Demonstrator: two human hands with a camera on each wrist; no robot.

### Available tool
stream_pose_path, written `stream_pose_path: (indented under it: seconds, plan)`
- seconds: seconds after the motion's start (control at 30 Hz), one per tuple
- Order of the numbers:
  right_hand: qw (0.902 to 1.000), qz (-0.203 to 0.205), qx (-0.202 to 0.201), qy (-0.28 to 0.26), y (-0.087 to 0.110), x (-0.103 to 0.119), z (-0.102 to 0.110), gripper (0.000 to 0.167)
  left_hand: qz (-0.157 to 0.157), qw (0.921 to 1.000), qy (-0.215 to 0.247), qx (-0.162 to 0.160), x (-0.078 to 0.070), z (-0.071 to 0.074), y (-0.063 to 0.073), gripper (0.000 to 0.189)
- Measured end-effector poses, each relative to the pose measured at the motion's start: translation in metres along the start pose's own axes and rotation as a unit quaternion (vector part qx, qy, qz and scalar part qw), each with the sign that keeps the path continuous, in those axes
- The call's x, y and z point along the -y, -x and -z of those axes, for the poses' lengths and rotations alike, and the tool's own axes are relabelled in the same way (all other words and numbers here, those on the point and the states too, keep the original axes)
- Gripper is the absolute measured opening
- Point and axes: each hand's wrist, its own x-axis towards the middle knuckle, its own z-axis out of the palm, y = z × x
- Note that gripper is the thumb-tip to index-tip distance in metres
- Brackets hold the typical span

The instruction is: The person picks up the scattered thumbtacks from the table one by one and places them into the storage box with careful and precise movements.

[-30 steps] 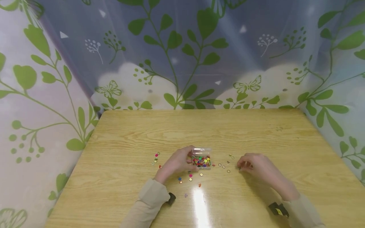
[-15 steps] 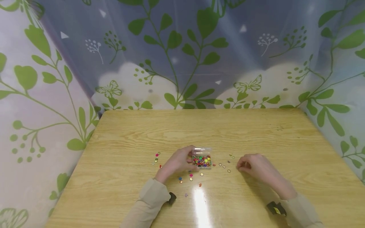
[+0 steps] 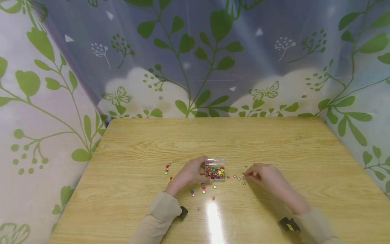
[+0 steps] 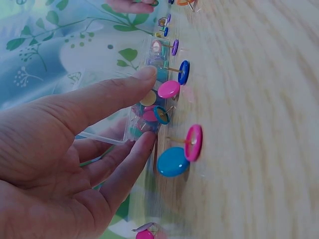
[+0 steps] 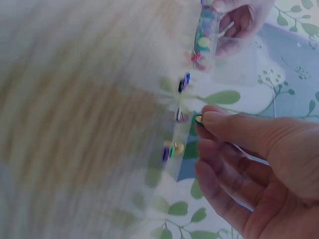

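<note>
My left hand (image 3: 189, 175) holds a small clear plastic box (image 3: 216, 162) upright on the table, thumb in front and fingers behind. Its hinged lid stands up, and many coloured thumbtacks (image 3: 217, 172) fill it. To the right, my right hand (image 3: 268, 177) pinches a green thumbtack (image 5: 199, 120) between thumb and index finger, seen in the right wrist view. The other right fingers are loosely bent. Brass-backed thumbtacks (image 3: 239, 178) lie between this hand and the box. In the left wrist view a blue thumbtack (image 4: 173, 162) and a pink thumbtack (image 4: 193, 143) lie near my left fingers.
More loose thumbtacks lie on the wooden table (image 3: 146, 139), including an orange thumbtack (image 3: 213, 198) in front of the box and a pink thumbtack (image 3: 167, 166) left of my left hand. A leaf-patterned curtain (image 3: 195, 67) closes off the back and sides.
My right hand has moved left toward the box, and its fingertips are now beside the loose thumbtacks. My left hand and the box have stayed in place.
</note>
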Motion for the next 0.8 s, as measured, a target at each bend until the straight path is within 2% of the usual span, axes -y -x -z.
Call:
stream_pose_path:
  seconds: [0.17, 0.63, 0.8]
  plan:
    - [0.9999, 0.002, -0.016, 0.003, -0.007, 0.01, -0.007, 0.011, 0.002, 1.0, 0.003, -0.001, 0.0, 0.0, 0.0, 0.076]
    - [0.9957, 0.069, -0.06, -0.008, -0.037, 0.043, -0.015, 0.014, 0.002, 1.0, 0.001, -0.005, 0.002, 0.0, -0.001, 0.074]
    - [0.996, 0.06, -0.063, -0.018, -0.042, 0.05, -0.02, 0.015, -0.006, 1.0, 0.006, -0.002, 0.002, 0.0, -0.001, 0.062]
